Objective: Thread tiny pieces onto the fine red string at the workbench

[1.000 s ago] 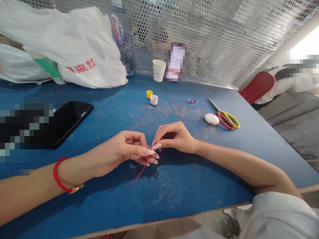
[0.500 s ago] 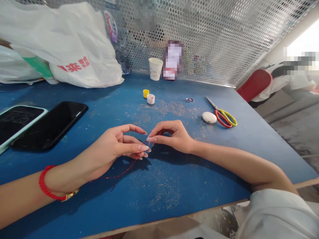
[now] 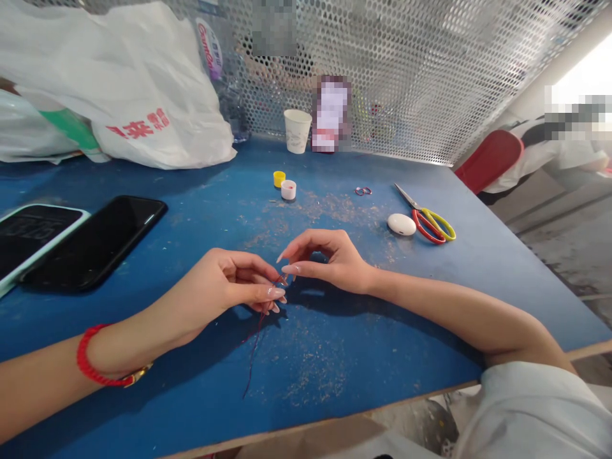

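Blue-painted tabletop, scuffed and dusted with pale specks, runs up to a perforated metal screen, where a white plastic carrier bag with red lettering, a clear plastic water bottle and a white paper cup stand. Nearer, a black smartphone lies beside a second phone in a pale green case. A yellow bottle cap sits just beside a small white cap. Further right are tiny red rings, a white oval case and steel scissors with red and yellow handles.

Mid-table, the left hand, wearing a red braided bracelet, has its fingers pressed together on a fine dark red thread. The thread's long end hangs below them towards the tabletop. The right hand curves in just beside it, its fingers slightly spread, their tips close to the thread's short upper end; whether they touch it is hard to tell. So far, the thread shows no ring on it, and the rings and scissors lie well apart from both hands.
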Motion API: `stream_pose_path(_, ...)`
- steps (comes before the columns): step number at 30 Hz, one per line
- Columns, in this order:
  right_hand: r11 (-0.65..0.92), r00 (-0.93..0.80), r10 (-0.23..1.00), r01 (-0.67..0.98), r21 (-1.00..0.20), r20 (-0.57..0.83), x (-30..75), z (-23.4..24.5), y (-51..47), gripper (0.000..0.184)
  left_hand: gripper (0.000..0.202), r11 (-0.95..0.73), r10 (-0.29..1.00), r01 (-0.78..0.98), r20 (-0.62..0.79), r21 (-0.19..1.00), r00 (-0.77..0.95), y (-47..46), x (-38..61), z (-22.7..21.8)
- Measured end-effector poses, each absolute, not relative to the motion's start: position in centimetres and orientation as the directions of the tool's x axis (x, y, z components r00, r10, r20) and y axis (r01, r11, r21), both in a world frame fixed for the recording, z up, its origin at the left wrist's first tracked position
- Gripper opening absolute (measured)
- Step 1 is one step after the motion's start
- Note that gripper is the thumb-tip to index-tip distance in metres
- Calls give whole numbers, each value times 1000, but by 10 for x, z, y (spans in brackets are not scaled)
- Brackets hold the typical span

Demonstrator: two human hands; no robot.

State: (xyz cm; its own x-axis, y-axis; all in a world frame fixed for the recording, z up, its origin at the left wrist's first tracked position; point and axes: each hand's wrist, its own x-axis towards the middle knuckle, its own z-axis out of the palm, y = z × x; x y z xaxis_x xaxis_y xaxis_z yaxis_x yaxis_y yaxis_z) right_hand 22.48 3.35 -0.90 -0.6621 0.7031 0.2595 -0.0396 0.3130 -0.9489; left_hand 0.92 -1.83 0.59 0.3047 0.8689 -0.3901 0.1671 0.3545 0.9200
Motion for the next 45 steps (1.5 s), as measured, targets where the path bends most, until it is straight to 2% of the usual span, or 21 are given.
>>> stream_pose_path(7, 390, -684, 667, -17, -920, 295, 224, -9, 32, 18, 17, 356, 855, 156, -389, 921, 343, -18, 11, 7)
stream_pose_path(11, 280, -611, 751, -48, -959, 250, 222, -10, 33, 25, 17, 352, 867, 133, -377, 926, 327, -18, 12, 7)
stream_pose_path(14, 233, -602, 768, -57, -971, 220, 222, -10, 35, 27, 17, 355, 867, 124, -376, 926, 328, -18, 11, 6)
stream_pose_path(18, 385, -672, 694, 43, -922, 258, 224, -9, 33, 23, 15, 358, 868, 119, -377, 926, 323, -18, 12, 6)
stream_pose_path(21, 494, -698, 640, 51, -868, 323, 224, -9, 30, 20, 11, 346, 869, 138, -372, 928, 325, -18, 13, 7)
stream_pose_path(26, 547, -681, 631, 50, -836, 372, 223, -10, 28, 16, 12, 342, 861, 153, -374, 927, 344, -18, 13, 9)
stream_pose_path(33, 416, -645, 712, 70, -907, 277, 226, -5, 29, 24, 14, 367, 884, 49, -365, 929, 291, -19, 11, 8)
stream_pose_path(37, 285, -614, 763, 40, -958, 202, 223, -7, 30, 26, 14, 373, 893, 12, -362, 928, 267, -19, 12, 9)
stream_pose_path(41, 156, -649, 746, -46, -987, 148, 219, -9, 30, 27, 13, 369, 897, 7, -358, 929, 260, -18, 13, 9)
stream_pose_path(45, 172, -679, 721, -20, -985, 140, 219, -7, 28, 26, 14, 370, 894, 22, -362, 929, 265, -17, 14, 9)
